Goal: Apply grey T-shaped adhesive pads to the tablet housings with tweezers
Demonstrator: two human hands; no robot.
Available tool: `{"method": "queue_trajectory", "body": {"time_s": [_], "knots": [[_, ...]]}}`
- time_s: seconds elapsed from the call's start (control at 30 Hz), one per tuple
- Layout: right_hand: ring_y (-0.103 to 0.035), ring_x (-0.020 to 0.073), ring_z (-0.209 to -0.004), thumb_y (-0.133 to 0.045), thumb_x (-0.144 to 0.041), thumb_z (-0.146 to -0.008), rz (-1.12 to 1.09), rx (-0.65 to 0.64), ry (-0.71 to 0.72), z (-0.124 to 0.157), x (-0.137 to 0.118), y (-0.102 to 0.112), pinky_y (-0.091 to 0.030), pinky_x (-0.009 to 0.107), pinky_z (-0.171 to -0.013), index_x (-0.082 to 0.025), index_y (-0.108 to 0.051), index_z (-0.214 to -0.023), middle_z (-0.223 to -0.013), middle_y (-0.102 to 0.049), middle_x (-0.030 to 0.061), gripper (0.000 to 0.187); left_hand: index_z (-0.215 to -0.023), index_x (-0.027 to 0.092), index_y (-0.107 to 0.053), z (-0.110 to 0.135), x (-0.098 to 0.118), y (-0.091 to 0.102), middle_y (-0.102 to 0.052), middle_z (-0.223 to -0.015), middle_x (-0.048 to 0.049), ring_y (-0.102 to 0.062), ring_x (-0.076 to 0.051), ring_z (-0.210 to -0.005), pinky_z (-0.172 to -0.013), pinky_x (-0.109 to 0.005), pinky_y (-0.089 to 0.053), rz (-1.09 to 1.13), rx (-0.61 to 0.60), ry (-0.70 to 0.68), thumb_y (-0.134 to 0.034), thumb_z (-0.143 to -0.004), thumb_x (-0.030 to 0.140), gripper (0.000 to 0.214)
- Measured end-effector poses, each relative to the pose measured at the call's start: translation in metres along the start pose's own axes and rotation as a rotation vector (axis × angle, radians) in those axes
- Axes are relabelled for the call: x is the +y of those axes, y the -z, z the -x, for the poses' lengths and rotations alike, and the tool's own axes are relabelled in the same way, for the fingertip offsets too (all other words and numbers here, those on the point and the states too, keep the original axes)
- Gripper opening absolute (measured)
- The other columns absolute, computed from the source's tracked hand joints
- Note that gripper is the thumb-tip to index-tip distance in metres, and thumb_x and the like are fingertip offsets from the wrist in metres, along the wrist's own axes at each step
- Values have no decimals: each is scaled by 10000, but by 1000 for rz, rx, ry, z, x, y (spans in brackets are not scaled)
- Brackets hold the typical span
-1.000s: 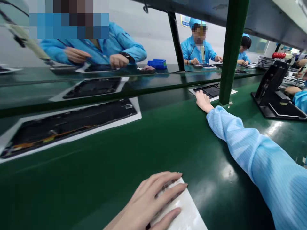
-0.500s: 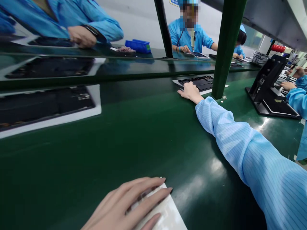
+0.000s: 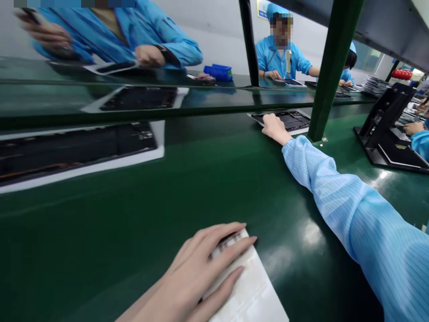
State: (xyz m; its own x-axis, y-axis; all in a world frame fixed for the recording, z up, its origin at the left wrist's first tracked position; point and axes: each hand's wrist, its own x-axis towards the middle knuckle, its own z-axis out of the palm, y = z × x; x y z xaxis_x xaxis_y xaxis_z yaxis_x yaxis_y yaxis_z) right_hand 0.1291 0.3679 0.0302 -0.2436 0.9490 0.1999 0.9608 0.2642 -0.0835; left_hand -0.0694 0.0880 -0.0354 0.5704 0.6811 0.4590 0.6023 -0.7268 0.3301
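My left hand lies over a white sheet at the bottom middle, its fingers stretched out and slightly apart. Small pieces or markings show between the fingers, too covered to make out. My right hand reaches far across the bench, fingers curled over the near left edge of an opened tablet housing. That housing is black inside and lies on white backing; my fingertips there are partly hidden. At the left, another black tablet housing rests on white backing, apart from both hands.
A green post rises beside the far housing. To the right stands a black fixture. Behind a raised green ledge sit co-workers in blue, another housing and a blue bin. A shelf overhangs the right.
The view has turned left, so the scene sits further right. My hands keep their places on the sheet and the far housing. A co-worker's raised hand has come into view at top left.
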Motion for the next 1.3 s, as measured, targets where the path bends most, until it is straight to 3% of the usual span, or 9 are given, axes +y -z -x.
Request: {"method": "queue_trajectory", "body": {"time_s": [0.17, 0.37, 0.63, 0.87, 1.0, 1.07, 1.13, 1.23, 1.3], "knots": [[-607, 217, -1009, -611, -281, -933, -1, 36, 116, 21, -30, 46, -524, 410, -863, -133, -591, -1156, -1179, -597, 92, 269, -1165, 264, -600, -9, 1, 8, -612, -1169, -72, -515, -245, -1139, -888, -353, -493, 20, -85, -87, -356, -1001, 314, 298], [-533, 149, -687, -639, -151, -774, -12, -36, 431, 116, -43, 92, -426, 254, -657, -112, -619, -759, -764, -602, 32, 46, -1158, 216, -626, -15, 4, 20, -644, -1182, -77, -505, -240, -1180, -949, -351, -483, -5, -188, -146, -407, -995, 354, 306], [-476, 145, -587, -499, -197, -684, -113, -90, 526, 263, 18, 133, -375, 260, -584, -203, -546, -723, -706, -523, 21, 61, -1221, 162, -601, -21, 16, 21, -561, -1304, -132, -520, -268, -1177, -1000, -414, -448, 75, -287, -91, -420, -955, 483, 454], [-643, 176, -684, -547, -210, -840, -257, -231, 418, 367, 87, 120, -494, 281, -574, -292, -614, -963, -880, -642, 83, 163, -1377, 126, -466, -1, 33, 21, -439, -1452, -166, -378, -319, -1353, -1105, -497, -347, 76, -323, -53, -437, -941, 546, 606], [-674, 200, -755, -575, -188, -852, -362, -258, 388, 371, 91, 115, -530, 306, -609, -328, -674, -975, -872, -665, 92, 212, -1402, 113, -413, 5, 42, 17, -364, -1506, -177, -323, -320, -1405, -1161, -538, -240, 46, -364, -44, -382, -956, 554, 627], [-658, 195, -691, -619, -258, -875, -486, -170, 362, 358, 73, 114, -512, 303, -567, -321, -711, -887, -783, -665, 85, 111, -1438, 100, -351, 6, 46, 14, -301, -1540, -180, -262, -312, -1441, -1182, -545, -176, -1, -384, -53, -324, -978, 530, 630], [-613, 164, -577, -573, -423, -930, -671, -95, 286, 342, 45, 110, -481, 290, -510, -292, -728, -782, -694, -643, 76, 251, -1470, 73, -279, 7, 48, 11, -256, -1553, -198, -202, -321, -1461, -1187, -558, -135, -45, -388, -81, -288, -988, 527, 663], [-594, 141, -522, -410, -683, -910, -967, -305, 175, 315, -2, 99, -491, 264, -483, -227, -720, -707, -681, -636, 69, 588, -1492, 26, -176, 8, 52, 8, -214, -1548, -250, -144, -359, -1466, -1172, -603, -100, -78, -379, -118, -307, -962, 599, 791], [-567, 118, -471, -366, -714, -904, -1064, -536, 148, 300, -28, 90, -465, 226, -431, -189, -650, -647, -627, -605, 38, 650, -1499, 29, -131, 8, 55, 6, -207, -1545, -264, -130, -371, -1465, -1159, -632, -95, -65, -368, -112, -343, -936, 636, 854]]}}
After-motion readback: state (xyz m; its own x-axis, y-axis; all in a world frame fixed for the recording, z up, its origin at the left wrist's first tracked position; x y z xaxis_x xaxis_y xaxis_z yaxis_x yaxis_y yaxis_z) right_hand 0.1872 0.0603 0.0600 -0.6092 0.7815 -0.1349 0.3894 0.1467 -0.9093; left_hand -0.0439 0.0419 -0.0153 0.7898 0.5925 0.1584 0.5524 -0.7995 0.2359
